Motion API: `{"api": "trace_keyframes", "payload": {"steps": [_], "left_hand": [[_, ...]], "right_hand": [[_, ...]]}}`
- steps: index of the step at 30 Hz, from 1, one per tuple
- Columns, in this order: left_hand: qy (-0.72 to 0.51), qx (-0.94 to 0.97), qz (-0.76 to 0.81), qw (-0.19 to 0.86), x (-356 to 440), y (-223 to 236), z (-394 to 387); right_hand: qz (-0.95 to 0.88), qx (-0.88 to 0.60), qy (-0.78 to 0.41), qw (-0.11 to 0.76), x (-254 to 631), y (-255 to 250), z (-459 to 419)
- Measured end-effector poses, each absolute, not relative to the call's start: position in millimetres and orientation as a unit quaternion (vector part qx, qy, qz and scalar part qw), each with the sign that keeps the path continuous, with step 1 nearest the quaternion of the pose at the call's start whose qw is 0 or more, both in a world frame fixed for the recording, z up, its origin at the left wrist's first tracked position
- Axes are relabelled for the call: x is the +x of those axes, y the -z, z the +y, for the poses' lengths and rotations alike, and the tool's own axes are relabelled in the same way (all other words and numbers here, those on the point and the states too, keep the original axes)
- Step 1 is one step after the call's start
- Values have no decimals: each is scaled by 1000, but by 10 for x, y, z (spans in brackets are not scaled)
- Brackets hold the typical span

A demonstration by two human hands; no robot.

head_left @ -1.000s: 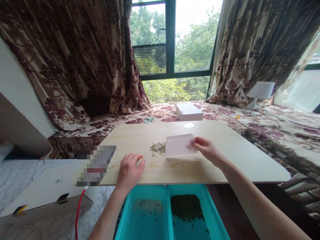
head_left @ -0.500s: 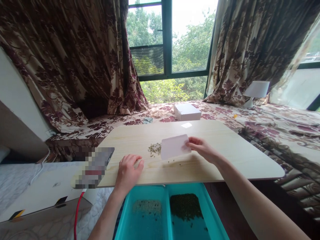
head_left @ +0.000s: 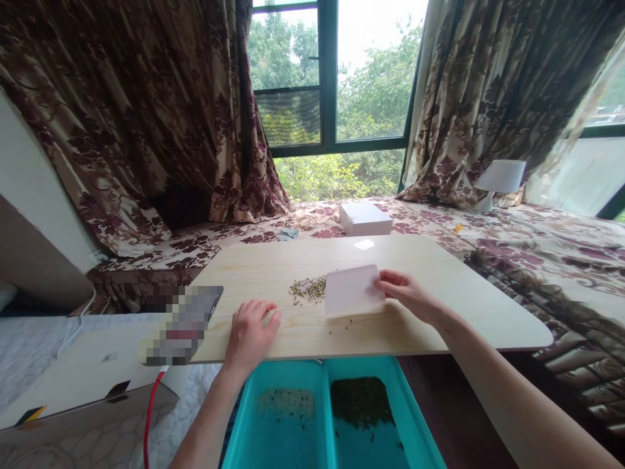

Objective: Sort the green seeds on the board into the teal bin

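My right hand (head_left: pixel 398 288) pinches the right edge of a thin white plastic scraper (head_left: pixel 354 291) with rounded corners, held tilted over the table. Just left of the scraper, and partly hidden by it, lies a scattered patch of small green beans (head_left: pixel 306 291). A few loose beans (head_left: pixel 347 328) lie nearer the front edge. My left hand (head_left: pixel 254 329) rests at the table's front edge, fingers bent over the surface and thumb apart. Below that edge is a turquoise two-part bin (head_left: pixel 328 417): pale grains (head_left: pixel 287 402) with dark specks on the left, a dark green bean heap (head_left: pixel 361 400) on the right.
The pale wooden table (head_left: pixel 459 306) stands before a cloth-covered window ledge. A blurred-out phone-like device (head_left: pixel 188 326) with a red cable (head_left: pixel 152 410) lies at its left edge. Behind are a white box (head_left: pixel 366 219) and a lamp (head_left: pixel 500 177). A carton (head_left: pixel 92 384) sits at lower left.
My right hand moved the scraper left over the beans, then back right, uncovering more of the patch. A few stray beans shifted toward the front edge. My left hand stayed in place.
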State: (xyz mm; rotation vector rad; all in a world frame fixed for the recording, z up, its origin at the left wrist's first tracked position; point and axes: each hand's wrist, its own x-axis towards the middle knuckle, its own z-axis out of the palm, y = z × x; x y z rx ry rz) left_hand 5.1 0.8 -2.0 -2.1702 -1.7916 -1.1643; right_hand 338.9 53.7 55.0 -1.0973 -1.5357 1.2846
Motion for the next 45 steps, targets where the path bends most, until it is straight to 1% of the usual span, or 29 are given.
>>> {"api": "trace_keyframes", "payload": {"steps": [7, 10, 14, 22, 25, 27, 29, 30, 34, 36, 45], "left_hand": [[380, -714, -587, 45, 44, 28, 9], [382, -715, -584, 45, 37, 34, 13], [388, -713, -582, 45, 32, 46, 21], [389, -705, -591, 41, 47, 50, 12], [384, -705, -595, 40, 49, 43, 8], [381, -705, -597, 40, 50, 39, 8], [380, -704, -598, 41, 53, 35, 9], [381, -705, -597, 42, 55, 33, 9], [385, -707, -592, 47, 64, 19, 11], [386, -707, -590, 50, 65, 15, 11], [383, -710, -589, 48, 59, 19, 7]], "right_hand": [[-627, -432, -516, 392, 3218, -464, 481], [-632, -407, -539, 379, 3104, -480, 529], [-642, -410, -538, 360, 3051, -534, 503], [-618, -421, -550, 372, 3107, -505, 6], [-593, -424, -584, 357, 3124, -507, -178], [-595, -425, -587, 347, 3150, -533, -223], [-606, -430, -562, 363, 3189, -567, -183], [-606, -435, -544, 384, 3212, -580, -133], [-563, -474, -452, 504, 3297, -580, 151], [-540, -495, -419, 537, 3312, -554, 261], [-535, -497, -398, 555, 3097, -410, 349]]}}
